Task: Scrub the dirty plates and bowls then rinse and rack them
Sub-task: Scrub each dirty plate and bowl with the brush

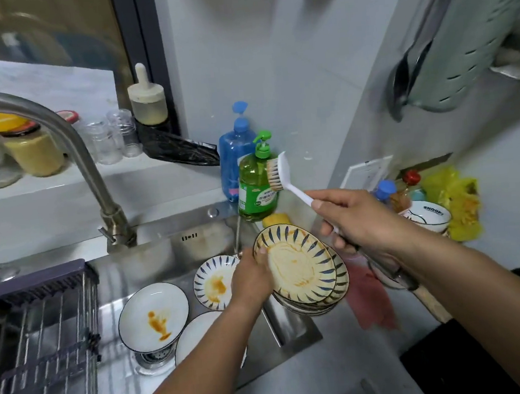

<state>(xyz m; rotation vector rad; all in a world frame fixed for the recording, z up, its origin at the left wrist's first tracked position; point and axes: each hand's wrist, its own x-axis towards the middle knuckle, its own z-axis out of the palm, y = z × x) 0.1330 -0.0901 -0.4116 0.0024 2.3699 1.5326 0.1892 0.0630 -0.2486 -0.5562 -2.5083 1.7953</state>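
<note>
The job looked barely begun. The left hand [249, 279] gripped the near rim of a cream ceramic plate with dark blue radial strokes [296, 264], thumb curled over its edge, tilting its smeared orange-brown face up toward the camera; this plate sat as the top one of a stack of like-patterned plates [316, 300] resting on the counter at the right-hand edge of the stainless steel sink [169, 252]. The right hand [353, 217] had its fingers wrapped round the handle of a white plastic dish brush with pale bristles [278, 173], which was raised above and behind the plate, its head in front of a green bottle of dish soap [255, 191], not touching any dish. Down in the basin lay three more dishes: a small blue-stroked plate with an orange stain [214, 284], a white blue-rimmed bowl with an orange sauce streak [152, 313], and another white dish [198, 337] partly hidden under the left forearm. The dark wire drying rack [35, 336] spanning the sink's left side held nothing that could be seen, and no water ran from the curved steel faucet [58, 132]. By these signs every visible dish remained dirty, with scrubbing, rinsing and racking all left to do, and the held plate likely first in line.
</note>
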